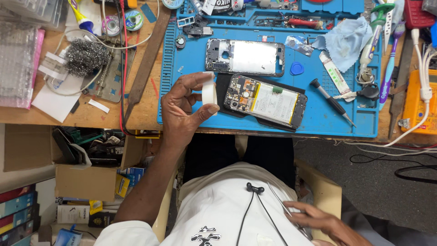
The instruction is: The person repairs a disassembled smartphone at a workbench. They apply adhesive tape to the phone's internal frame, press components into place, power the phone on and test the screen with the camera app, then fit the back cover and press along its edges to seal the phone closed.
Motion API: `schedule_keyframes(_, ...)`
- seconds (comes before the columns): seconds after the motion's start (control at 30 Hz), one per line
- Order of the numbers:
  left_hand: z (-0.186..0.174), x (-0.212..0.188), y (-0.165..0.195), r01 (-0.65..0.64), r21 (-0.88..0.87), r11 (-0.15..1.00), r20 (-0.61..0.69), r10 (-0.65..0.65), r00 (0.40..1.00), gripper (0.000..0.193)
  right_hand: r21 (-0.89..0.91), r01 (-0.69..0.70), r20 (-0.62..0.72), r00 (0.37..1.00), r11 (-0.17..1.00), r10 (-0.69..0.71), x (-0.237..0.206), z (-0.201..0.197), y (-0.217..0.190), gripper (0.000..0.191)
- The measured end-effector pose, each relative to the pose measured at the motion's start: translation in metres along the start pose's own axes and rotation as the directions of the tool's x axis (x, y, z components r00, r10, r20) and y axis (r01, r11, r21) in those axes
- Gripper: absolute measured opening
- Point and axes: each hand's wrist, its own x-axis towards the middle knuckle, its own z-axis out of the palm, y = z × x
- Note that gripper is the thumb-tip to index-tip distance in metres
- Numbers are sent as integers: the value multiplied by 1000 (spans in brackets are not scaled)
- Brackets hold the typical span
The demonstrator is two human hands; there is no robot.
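My left hand (182, 109) raised over near edge of blue mat (318, 123), fingers and thumb clamped on white tape roll (209, 91), roll upright on edge. Open phone (266, 101) lies just right of roll, on mat, battery and board exposed. Back cover (246, 57) lies beyond phone. Screwdriver (331, 101) right of phone. My right hand (318, 221) low at lap, off worktop (141, 114), fingers closed on thin tweezers (280, 202). Steel wool (86, 55) at far left.
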Motion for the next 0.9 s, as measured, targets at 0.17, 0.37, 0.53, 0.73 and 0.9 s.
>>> schedule_keyframes(0.17,5,2,-2,-17,64,998,11,17,1000,56,-226,-66,-104,994,972,43,-2,17,95,67)
schedule_keyframes(0.37,5,3,-4,-6,56,998,6,6,1000,56,-125,-259,-178,955,958,235,-4,27,134,61)
schedule_keyframes(0.53,4,2,-4,-23,98,995,31,20,999,56,126,-286,-171,937,950,305,-19,22,107,61)
schedule_keyframes(0.73,7,0,-4,-6,-4,1000,81,6,997,56,587,-275,-126,898,761,422,-23,19,79,70)
schedule_keyframes(0.9,4,-3,-4,6,-39,999,168,1,986,58,380,163,-346,938,911,-24,-35,-11,23,67)
